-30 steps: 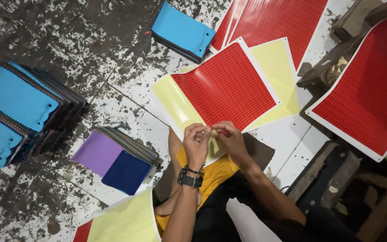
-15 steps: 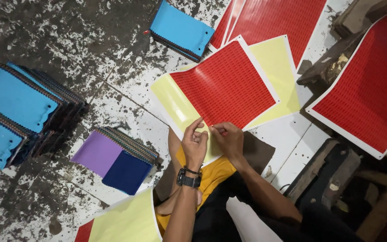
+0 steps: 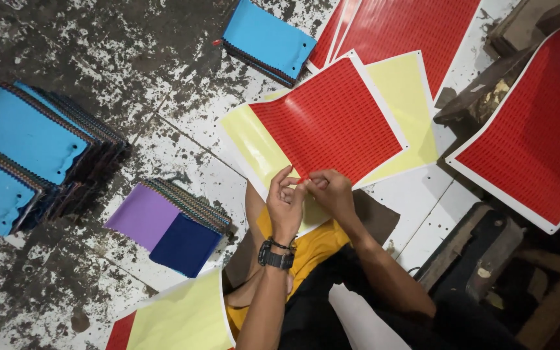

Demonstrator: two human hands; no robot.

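A tiny red sticker strip [image 3: 302, 177], judged feather-light, limp and tacky, is pinched at its ends between the closed fingers of the left hand [image 3: 286, 202] and right hand [image 3: 330, 192], above the red sticker sheet [image 3: 328, 122] on the floor.

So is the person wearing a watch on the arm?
Yes, a dark watch sits on the wrist of the left hand, which meets the right hand over the red sheet.

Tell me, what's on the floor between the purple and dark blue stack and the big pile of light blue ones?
Nothing: the head view shows only bare, speckled floor between the purple and dark blue stack and the light blue pile.
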